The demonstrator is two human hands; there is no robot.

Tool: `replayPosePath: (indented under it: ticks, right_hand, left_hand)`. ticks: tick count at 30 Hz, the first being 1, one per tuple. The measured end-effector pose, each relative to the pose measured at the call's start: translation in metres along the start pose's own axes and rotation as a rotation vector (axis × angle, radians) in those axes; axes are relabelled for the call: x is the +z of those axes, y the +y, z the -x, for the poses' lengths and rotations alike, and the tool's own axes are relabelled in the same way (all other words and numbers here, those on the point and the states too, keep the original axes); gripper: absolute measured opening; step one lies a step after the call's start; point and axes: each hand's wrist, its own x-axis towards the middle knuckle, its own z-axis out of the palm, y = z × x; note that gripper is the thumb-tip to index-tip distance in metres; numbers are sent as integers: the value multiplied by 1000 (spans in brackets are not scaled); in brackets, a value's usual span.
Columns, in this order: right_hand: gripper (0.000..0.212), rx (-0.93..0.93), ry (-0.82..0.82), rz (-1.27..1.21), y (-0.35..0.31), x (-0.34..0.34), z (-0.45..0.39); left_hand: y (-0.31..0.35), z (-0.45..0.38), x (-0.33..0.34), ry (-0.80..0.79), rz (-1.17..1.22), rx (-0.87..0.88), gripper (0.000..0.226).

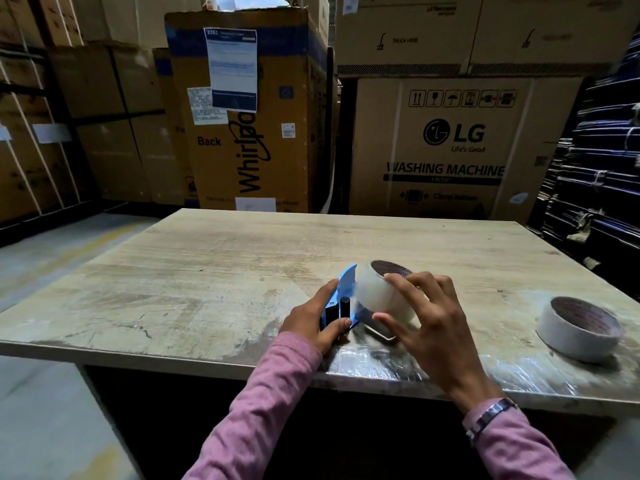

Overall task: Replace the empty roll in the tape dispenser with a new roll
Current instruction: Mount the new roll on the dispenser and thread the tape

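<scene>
Right hand (431, 327) around tape roll (382, 294)

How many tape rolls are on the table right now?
2. One roll sits at the blue dispenser, gripped by the right hand. The other roll lies flat near the table's right edge. None seem hidden.

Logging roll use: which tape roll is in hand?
The clear roll at the dispenser, gripped by the right hand; the other roll lies untouched.
</scene>
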Motion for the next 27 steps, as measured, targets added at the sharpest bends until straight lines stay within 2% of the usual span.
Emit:
replayPosePath:
  ticks: [7, 11, 27]
  right_hand:
    - [64, -12, -109, 83, 1, -6, -19]
    - [68, -33, -89, 194, -7, -4, -16]
    - [69, 112, -57, 376, -20, 14, -19]
  left_hand:
    - [0, 1, 0, -2, 18, -20, 65]
    - [1, 2, 0, 1, 28, -20, 64]
    - [1, 3, 1, 0, 32, -18, 67]
